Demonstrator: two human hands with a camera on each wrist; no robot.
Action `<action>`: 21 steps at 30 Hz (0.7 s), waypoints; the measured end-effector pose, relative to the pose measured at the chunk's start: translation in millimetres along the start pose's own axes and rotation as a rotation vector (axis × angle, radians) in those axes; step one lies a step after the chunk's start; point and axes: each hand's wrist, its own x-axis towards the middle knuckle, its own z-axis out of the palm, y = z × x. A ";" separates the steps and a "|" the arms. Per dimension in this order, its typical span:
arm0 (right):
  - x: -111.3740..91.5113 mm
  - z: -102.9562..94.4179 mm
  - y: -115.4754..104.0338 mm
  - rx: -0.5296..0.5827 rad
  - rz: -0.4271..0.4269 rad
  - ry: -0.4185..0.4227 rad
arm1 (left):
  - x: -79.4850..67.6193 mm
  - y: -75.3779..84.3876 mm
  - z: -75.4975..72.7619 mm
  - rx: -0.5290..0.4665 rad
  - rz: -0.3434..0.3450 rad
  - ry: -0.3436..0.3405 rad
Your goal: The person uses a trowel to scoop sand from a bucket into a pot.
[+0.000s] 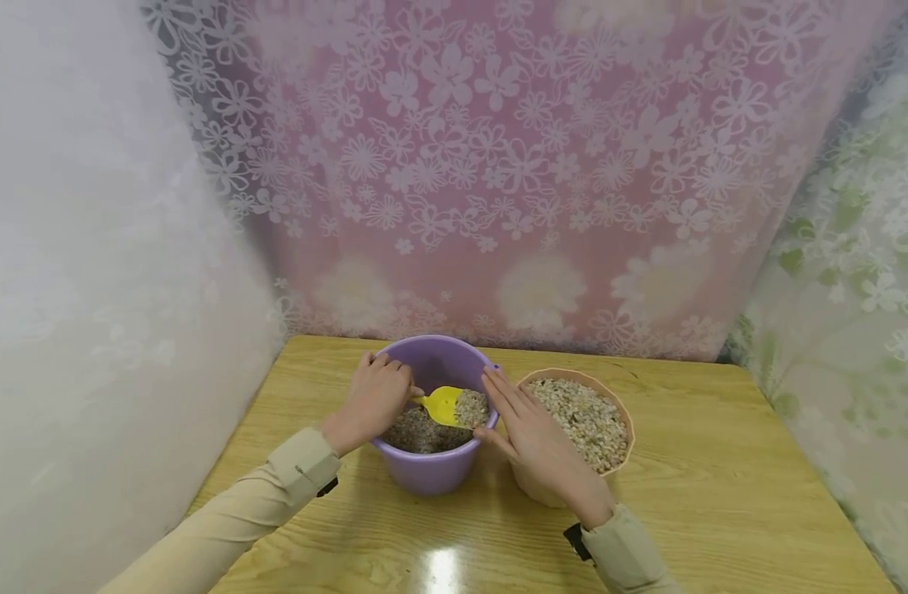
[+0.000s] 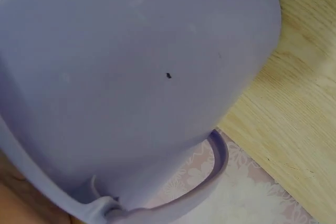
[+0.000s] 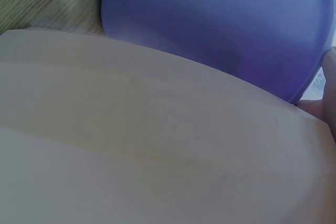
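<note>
My left hand (image 1: 377, 398) reaches over the near-left rim of a purple bucket (image 1: 430, 472) and grips the handle of a yellow scoop (image 1: 440, 405). Pale grain (image 1: 472, 408) lies in the scoop's blade, which is inside the bucket, above darker grainy material (image 1: 420, 432). With fingers extended, my right hand (image 1: 540, 443) touches the bucket's right rim. The left wrist view is filled by the bucket's outer wall (image 2: 136, 77) and carrying handle (image 2: 221, 156); the scoop is hidden there. A few right fingers (image 3: 329, 85) show at the right wrist view's edge.
Right of the bucket, partly behind my right hand, stands a peach-coloured tub (image 1: 629, 429) full of pale mixed grain (image 1: 583, 419). Both containers stand on a wooden table (image 1: 691, 495). Floral cloth (image 1: 498, 206) hangs behind it and along both sides.
</note>
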 end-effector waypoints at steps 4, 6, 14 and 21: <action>-0.2 0.1 0.1 0.001 0.009 -0.006 | -2.4 -0.1 -3.4 -0.035 -0.071 -0.028; -0.1 0.9 0.1 0.002 0.010 -0.008 | -3.3 -1.2 -5.3 -0.045 -0.113 -0.058; -0.4 1.9 -0.7 -0.033 0.011 -0.007 | -5.0 -10.1 -16.7 -0.111 -0.243 -0.129; 0.7 0.8 -0.4 -0.067 -0.008 0.003 | -8.9 -18.1 -23.2 -0.111 -0.279 -0.153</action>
